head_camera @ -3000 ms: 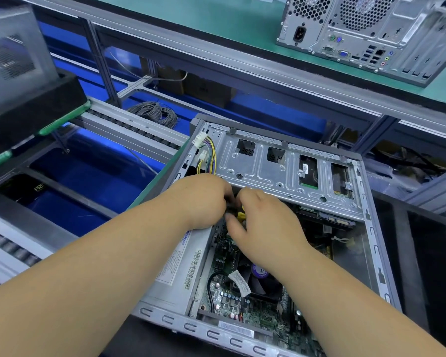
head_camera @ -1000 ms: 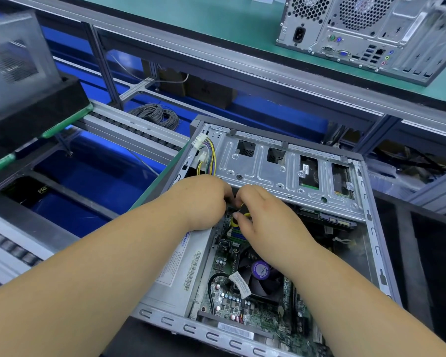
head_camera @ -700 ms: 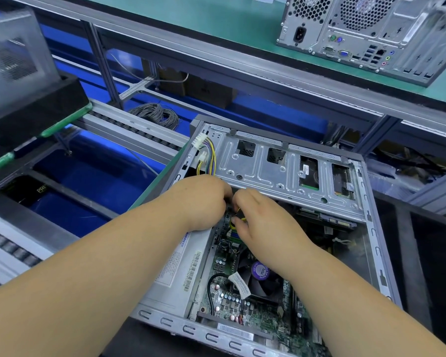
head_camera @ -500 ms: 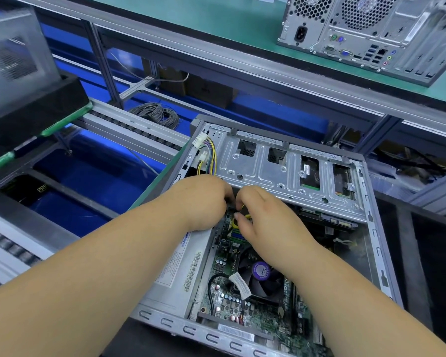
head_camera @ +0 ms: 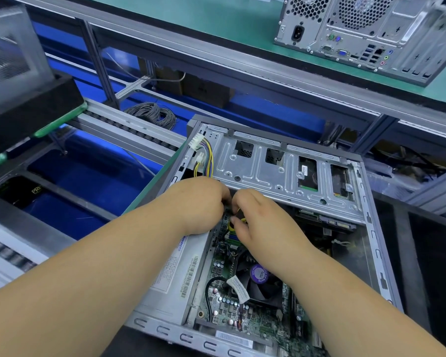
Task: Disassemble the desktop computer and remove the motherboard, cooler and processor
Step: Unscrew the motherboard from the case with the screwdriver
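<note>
A green-topped workbench point(head_camera: 216, 19) spans the top of the frame, with a second computer tower point(head_camera: 366, 34) standing at the upper right, rear ports facing the camera. Below it, a roller conveyor rail point(head_camera: 129, 130) crosses the left half over blue bins point(head_camera: 88, 181), and a coil of grey cable point(head_camera: 152, 113) lies left of centre near the rail.

The open desktop case point(head_camera: 381, 253) occupies the centre and lower right, lying on its side with the side panel off. A silver drive cage point(head_camera: 281, 171) runs across its upper part. A loose bundle of coloured wires with white connectors point(head_camera: 204, 155) hangs at the cage's upper left corner. The power supply point(head_camera: 170, 274), label visible, sits along the case's left side. The motherboard point(head_camera: 216, 300) is in place in the lower centre of the case, with the cooler fan point(head_camera: 260, 282) seated on it; the processor is not visible.

Both hands meet at frame centre, just below the cage edge. The left hand point(head_camera: 201, 204) is curled, fingers tucked down into the case; what it holds cannot be seen. The right hand point(head_camera: 263, 222) is curled with thumb and fingers pinching a yellow and black cable point(head_camera: 241, 217) above the board.
</note>
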